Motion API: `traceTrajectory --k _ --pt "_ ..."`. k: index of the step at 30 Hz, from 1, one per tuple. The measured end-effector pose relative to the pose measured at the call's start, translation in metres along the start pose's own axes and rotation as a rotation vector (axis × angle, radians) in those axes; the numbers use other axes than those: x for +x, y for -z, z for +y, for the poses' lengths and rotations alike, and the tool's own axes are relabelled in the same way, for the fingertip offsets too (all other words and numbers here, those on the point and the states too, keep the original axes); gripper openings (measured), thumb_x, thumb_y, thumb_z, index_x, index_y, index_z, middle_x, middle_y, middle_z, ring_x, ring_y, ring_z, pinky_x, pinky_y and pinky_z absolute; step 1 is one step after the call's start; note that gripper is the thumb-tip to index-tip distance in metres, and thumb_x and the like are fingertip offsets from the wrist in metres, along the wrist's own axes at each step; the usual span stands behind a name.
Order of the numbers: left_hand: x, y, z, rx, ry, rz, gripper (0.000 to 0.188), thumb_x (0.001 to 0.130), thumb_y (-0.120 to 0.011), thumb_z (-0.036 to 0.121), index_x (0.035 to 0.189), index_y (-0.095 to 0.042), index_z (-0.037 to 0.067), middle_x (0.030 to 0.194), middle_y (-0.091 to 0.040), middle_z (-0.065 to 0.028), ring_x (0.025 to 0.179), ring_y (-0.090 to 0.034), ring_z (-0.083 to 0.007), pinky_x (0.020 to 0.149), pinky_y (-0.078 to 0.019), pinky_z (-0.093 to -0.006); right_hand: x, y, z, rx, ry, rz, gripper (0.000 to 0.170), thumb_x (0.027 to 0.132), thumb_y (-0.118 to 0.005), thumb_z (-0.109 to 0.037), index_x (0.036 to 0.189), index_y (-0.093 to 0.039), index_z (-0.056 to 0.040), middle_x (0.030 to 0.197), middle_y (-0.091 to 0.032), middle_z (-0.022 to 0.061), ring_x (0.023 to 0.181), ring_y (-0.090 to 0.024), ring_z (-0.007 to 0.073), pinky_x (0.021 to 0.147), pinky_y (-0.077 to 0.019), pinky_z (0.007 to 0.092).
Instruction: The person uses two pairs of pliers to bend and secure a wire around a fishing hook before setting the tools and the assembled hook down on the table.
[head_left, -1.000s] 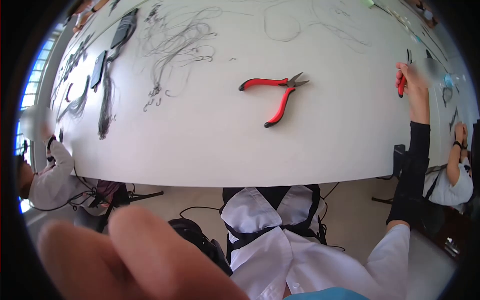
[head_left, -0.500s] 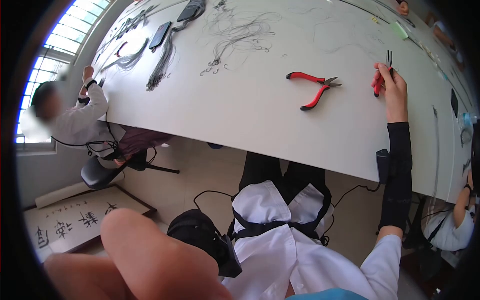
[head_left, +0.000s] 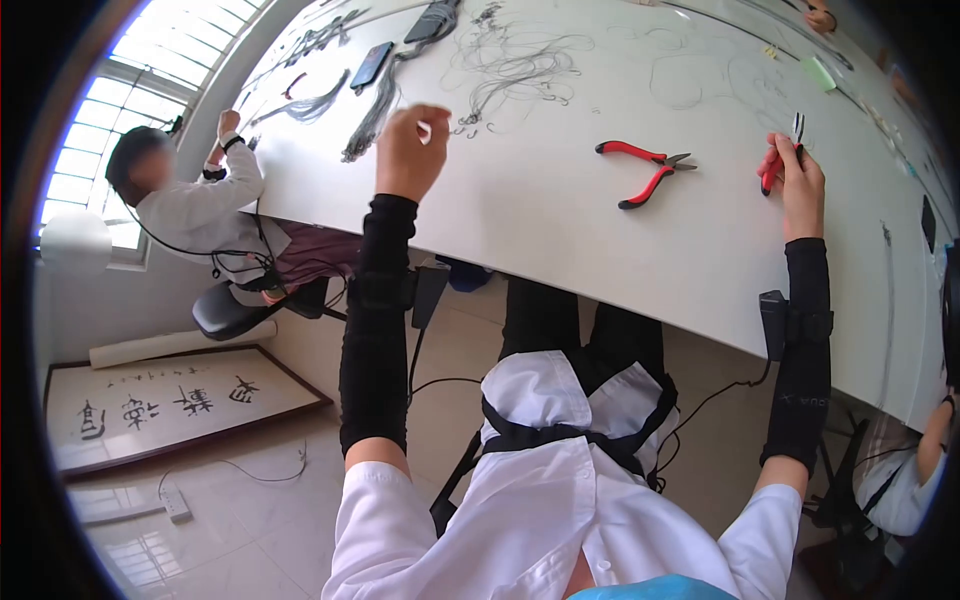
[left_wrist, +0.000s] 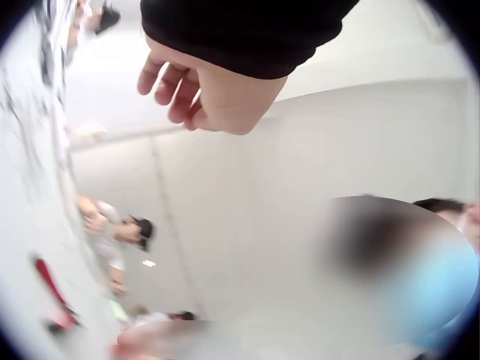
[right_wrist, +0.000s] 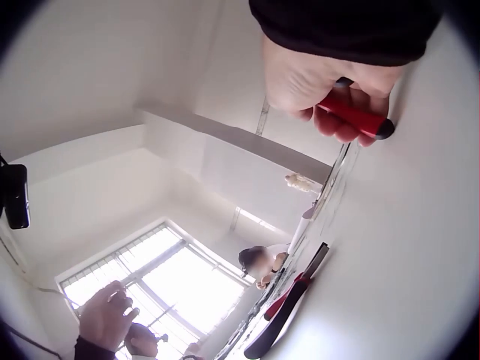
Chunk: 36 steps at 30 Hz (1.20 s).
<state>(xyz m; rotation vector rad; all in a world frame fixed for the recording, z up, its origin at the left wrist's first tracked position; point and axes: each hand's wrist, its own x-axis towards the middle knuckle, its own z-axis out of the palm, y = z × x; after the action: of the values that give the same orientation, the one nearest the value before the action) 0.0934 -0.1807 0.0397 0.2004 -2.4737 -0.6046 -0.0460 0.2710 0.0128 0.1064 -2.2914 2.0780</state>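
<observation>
My right hand point(head_left: 803, 195) grips a pair of red-handled pliers point(head_left: 770, 175), its slim metal nose pointing away from me over the right part of the table. In the right wrist view my fingers wrap around the red handle point(right_wrist: 356, 118). A second pair of red-handled pliers point(head_left: 650, 170) lies spread on the white table point(head_left: 560, 215), left of that hand. My left hand point(head_left: 410, 155) is raised over the table's near edge, its fingers loosely bent with nothing visible in them. Behind it lie fishing hooks point(head_left: 475, 130) on tangled thin lines point(head_left: 525, 75).
A bundle of dark lines point(head_left: 375, 120) and a phone point(head_left: 371, 65) lie at the left. One person in white point(head_left: 195, 180) sits at the left end; another point(head_left: 905, 480) is at the right. A framed calligraphy sheet point(head_left: 180, 400) lies on the floor.
My left hand has risen from close under the head camera to over the table. The head view has swung left. My right hand keeps its grip on the pliers.
</observation>
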Motion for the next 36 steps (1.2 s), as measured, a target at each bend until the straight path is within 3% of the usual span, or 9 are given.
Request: traceTrajectory --k 14,17,18,20,22,26,28,31,36 --pt "0.01 -0.071 -0.036 0.225 -0.049 -0.044 0.02 0.086 -0.073 0.018 0.098 -0.074 0.001 0.085 -0.068 -0.0124 0.087 -0.063 -0.0284 0.085 -0.0505 -0.0389 0.011 0.014 0.022 0.226 -0.083 0.011 0.029 0.101 -0.06 -0.029 0.104 -0.066 -0.0003 0.081 -0.062 0.003 0.072 -0.064 0.0149 0.071 -0.0515 0.0284" --pt "0.014 -0.057 -0.01 -0.304 0.278 -0.145 0.025 0.093 -0.07 0.023 0.097 -0.072 -0.002 0.084 -0.067 -0.0075 0.076 -0.06 -0.0182 0.074 -0.0491 -0.0314 0.004 0.011 0.011 0.139 -0.056 0.019 0.029 0.099 -0.064 -0.03 0.103 -0.068 -0.0017 0.077 -0.061 0.0018 0.068 -0.06 0.0123 0.067 -0.0484 0.0269" --pt "0.015 -0.046 0.012 -0.657 0.437 -0.234 0.028 0.098 -0.068 0.026 0.096 -0.071 -0.001 0.087 -0.063 -0.0022 0.068 -0.053 -0.0091 0.064 -0.0429 -0.0252 0.003 0.01 0.009 0.089 -0.04 0.022 0.029 0.098 -0.065 -0.031 0.102 -0.068 -0.002 0.076 -0.061 0.0016 0.067 -0.059 0.0117 0.066 -0.0475 0.0264" --pt "0.017 -0.039 0.06 -1.292 0.542 -0.343 0.016 0.101 -0.065 0.021 0.103 -0.067 0.006 0.085 -0.057 0.0027 0.076 -0.05 -0.0078 0.07 -0.0432 -0.0248 -0.003 -0.002 0.0 0.048 0.036 -0.022 0.033 0.096 -0.068 -0.033 0.104 -0.069 -0.0016 0.076 -0.061 0.0017 0.068 -0.057 0.0095 0.064 -0.0444 0.0248" --pt "0.019 -0.051 0.098 -1.53 0.529 -0.504 0.014 0.103 -0.06 0.022 0.108 -0.061 0.009 0.092 -0.054 0.0029 0.084 -0.05 -0.0117 0.078 -0.0425 -0.0283 -0.02 -0.031 -0.025 0.076 0.121 -0.116 0.034 0.095 -0.069 -0.033 0.104 -0.069 -0.0003 0.077 -0.06 0.0015 0.068 -0.056 0.0087 0.064 -0.0436 0.0243" --pt "0.022 -0.093 0.155 -1.689 0.474 -0.625 0.012 0.104 -0.058 0.023 0.104 -0.06 0.011 0.096 -0.054 0.0035 0.084 -0.048 -0.0114 0.081 -0.0413 -0.029 -0.036 -0.074 -0.058 0.206 -0.094 -0.494 0.037 0.1 -0.063 -0.029 0.114 -0.063 0.0054 0.081 -0.057 0.0016 0.074 -0.058 0.0131 0.07 -0.0467 0.0265" --pt "0.024 -0.111 0.163 -1.659 0.455 -0.656 0.013 0.105 -0.058 0.022 0.101 -0.061 0.011 0.099 -0.055 0.0037 0.084 -0.048 -0.0105 0.081 -0.0411 -0.0288 -0.03 -0.082 -0.051 0.388 -0.227 -0.474 0.035 0.1 -0.063 -0.029 0.113 -0.063 0.0034 0.082 -0.056 0.0012 0.075 -0.058 0.014 0.072 -0.0477 0.0282" --pt "0.024 -0.131 0.164 -1.6 0.445 -0.697 0.016 0.105 -0.059 0.021 0.098 -0.066 0.009 0.103 -0.058 0.0042 0.082 -0.049 -0.0077 0.08 -0.0412 -0.0274 -0.025 -0.083 -0.041 0.433 -0.247 -0.341 0.03 0.096 -0.068 -0.032 0.09 -0.065 -0.0031 0.079 -0.061 0.0037 0.07 -0.061 0.0138 0.074 -0.0509 0.0296" --pt "0.021 -0.141 0.163 -1.516 0.485 -0.717 0.017 0.104 -0.061 0.022 0.106 -0.067 0.006 0.094 -0.059 0.003 0.081 -0.05 -0.0072 0.077 -0.0424 -0.0256 -0.022 -0.077 -0.039 0.403 -0.289 -0.316 0.029 0.097 -0.066 -0.03 0.088 -0.064 -0.0025 0.078 -0.061 0.0041 0.069 -0.061 0.0147 0.074 -0.0515 0.0301"
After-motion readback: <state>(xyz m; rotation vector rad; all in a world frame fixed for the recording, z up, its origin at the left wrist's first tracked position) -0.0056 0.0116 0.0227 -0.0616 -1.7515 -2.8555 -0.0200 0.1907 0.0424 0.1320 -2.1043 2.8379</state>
